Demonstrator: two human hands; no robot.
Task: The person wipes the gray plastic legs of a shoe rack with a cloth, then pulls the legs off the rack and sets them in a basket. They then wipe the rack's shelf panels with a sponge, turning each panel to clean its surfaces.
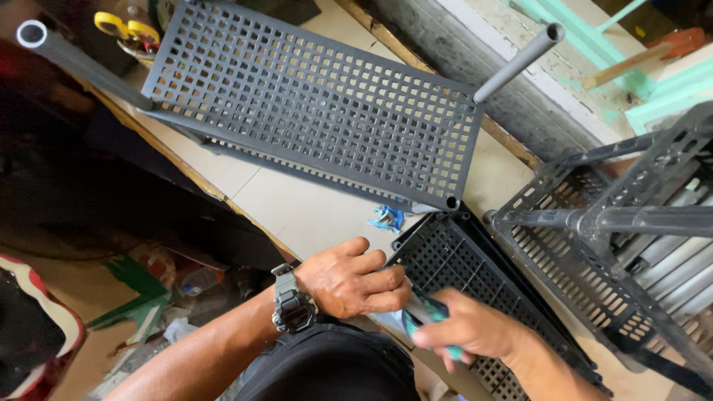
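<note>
Hands (356, 286) gripping teal tool (427, 312), gridded plastic shelf (453, 260)

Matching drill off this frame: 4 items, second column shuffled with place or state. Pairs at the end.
Items:
1. left hand
2. right hand
3. grey grid shelf with tubes
4. scissors with yellow handles

Place or state:
A. top left corner, past the shelf's far edge
B. wrist wears a dark watch, fingers resting on the corner of the black grid panel
C. closed around a teal tool over the black panel
D. lying across the pale tabletop, a grey tube sticking out at each end

Pairs: 1-B, 2-C, 3-D, 4-A
</note>
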